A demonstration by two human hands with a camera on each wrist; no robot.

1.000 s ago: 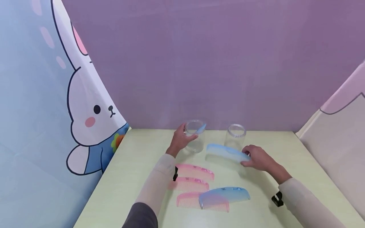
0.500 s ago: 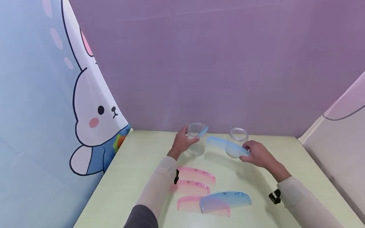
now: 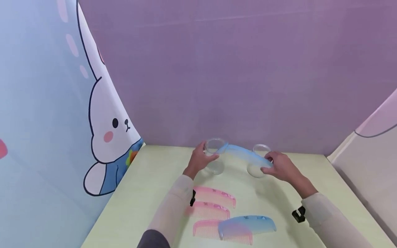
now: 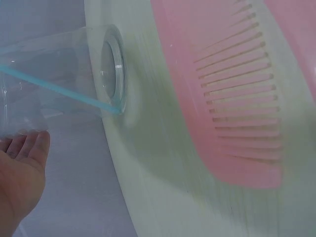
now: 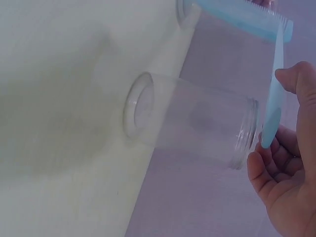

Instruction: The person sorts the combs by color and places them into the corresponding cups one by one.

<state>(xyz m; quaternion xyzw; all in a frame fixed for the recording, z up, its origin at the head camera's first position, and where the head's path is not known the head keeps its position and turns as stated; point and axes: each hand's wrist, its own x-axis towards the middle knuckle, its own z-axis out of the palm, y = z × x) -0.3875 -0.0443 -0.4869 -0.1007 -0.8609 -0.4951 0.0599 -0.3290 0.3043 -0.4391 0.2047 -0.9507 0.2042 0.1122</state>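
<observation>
My left hand [image 3: 198, 160] grips the side of a clear jar [image 3: 215, 167], thumb in front and fingers behind. A blue comb [image 4: 54, 89] leans inside this jar, its upper end at the rim. Between thumb and fingers, my right hand [image 3: 280, 167] pinches one end of another blue comb [image 3: 245, 153]. That comb is held flat above the table, its far end pointing left and overlapping the left jar's rim in the head view. Behind it stands a second clear jar [image 5: 197, 118], close to my right fingers, with nothing seen inside.
Three pink combs [image 3: 214, 195] lie on the pale table [image 3: 149, 193] nearer the front. A blue comb [image 3: 254, 224] lies across the frontmost pink one. A purple backdrop [image 3: 217, 69] rises behind the table, with printed cloth [image 3: 56, 120] on the left.
My right hand has lifted the pinched comb, whose far end has come up to the left jar's rim. My left hand keeps its grip on the jar. The head view has tilted up slightly.
</observation>
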